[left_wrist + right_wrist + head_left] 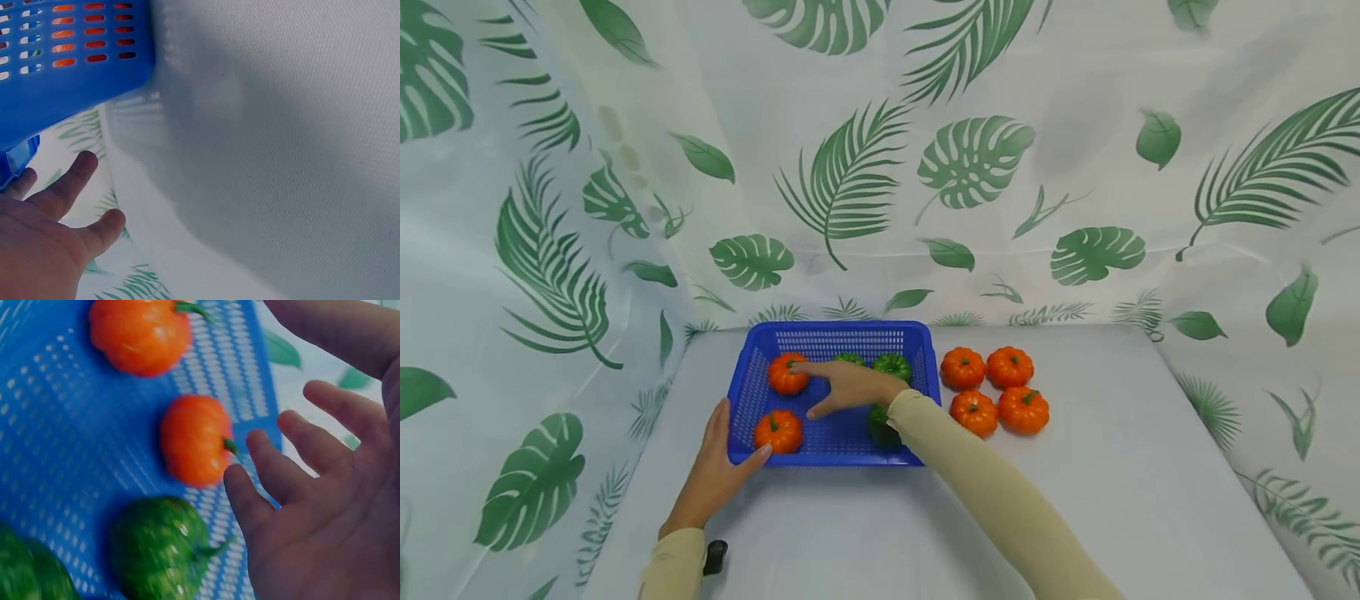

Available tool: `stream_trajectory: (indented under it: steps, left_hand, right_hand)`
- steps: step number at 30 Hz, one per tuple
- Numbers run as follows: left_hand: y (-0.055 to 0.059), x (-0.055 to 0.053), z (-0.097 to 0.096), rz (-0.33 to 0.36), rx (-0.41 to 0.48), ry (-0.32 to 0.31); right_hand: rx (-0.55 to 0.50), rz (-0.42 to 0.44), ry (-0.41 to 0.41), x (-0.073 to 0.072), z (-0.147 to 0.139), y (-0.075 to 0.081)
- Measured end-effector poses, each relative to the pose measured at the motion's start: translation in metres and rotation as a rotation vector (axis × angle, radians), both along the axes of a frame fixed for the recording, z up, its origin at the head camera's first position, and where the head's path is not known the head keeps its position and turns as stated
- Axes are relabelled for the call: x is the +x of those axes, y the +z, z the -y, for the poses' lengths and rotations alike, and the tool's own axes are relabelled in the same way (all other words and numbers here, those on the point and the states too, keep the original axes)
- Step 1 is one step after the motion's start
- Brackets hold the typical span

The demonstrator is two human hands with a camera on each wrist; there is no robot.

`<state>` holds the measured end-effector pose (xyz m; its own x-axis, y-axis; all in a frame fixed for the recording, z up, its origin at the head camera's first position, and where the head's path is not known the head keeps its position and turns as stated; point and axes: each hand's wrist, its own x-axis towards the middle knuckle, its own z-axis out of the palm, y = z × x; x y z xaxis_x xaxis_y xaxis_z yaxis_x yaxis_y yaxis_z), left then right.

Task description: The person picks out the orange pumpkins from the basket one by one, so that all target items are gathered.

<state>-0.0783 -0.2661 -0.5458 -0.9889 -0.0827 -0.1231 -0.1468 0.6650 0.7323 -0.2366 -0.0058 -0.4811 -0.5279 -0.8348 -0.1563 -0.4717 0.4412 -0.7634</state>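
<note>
A blue plastic basket holds two small orange pumpkins on its left side, a back one and a front one. Green pumpkins lie in its right part, one partly covered by the right sleeve. My right hand reaches over the basket with fingers spread and nothing in its grasp; its fingertips overlap the back orange pumpkin. In the right wrist view, the fingers extend beside an orange pumpkin. At the basket's front left corner, my left hand has straight, spread fingers, its thumb at the rim.
Several orange pumpkins stand grouped on the white table, just right of the basket. Leaf-printed white sheeting rises behind the table and along both sides. A small black object sits by the left wrist.
</note>
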Motion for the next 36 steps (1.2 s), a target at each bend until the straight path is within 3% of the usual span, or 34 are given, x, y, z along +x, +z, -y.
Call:
stream_trajectory:
  steps: [8,24,33,36]
  left_hand:
    - [-0.003,-0.005,-0.003,-0.014,0.012,0.002]
    - [-0.005,-0.005,-0.001,-0.046,0.026,-0.014]
    - [-0.005,-0.003,0.000,-0.035,0.030,-0.009]
    - [-0.003,-0.001,0.002,-0.026,0.025,0.001]
  right_hand:
    - [0.100,0.020,0.083,0.004,0.028,-0.015]
    - [0.273,0.022,0.120,0.005,0.061,-0.028]
    - [0.255,-0.052,0.094,0.001,0.063,-0.038]
    - [0.205,-0.053,0.081,-0.003,0.058,-0.033]
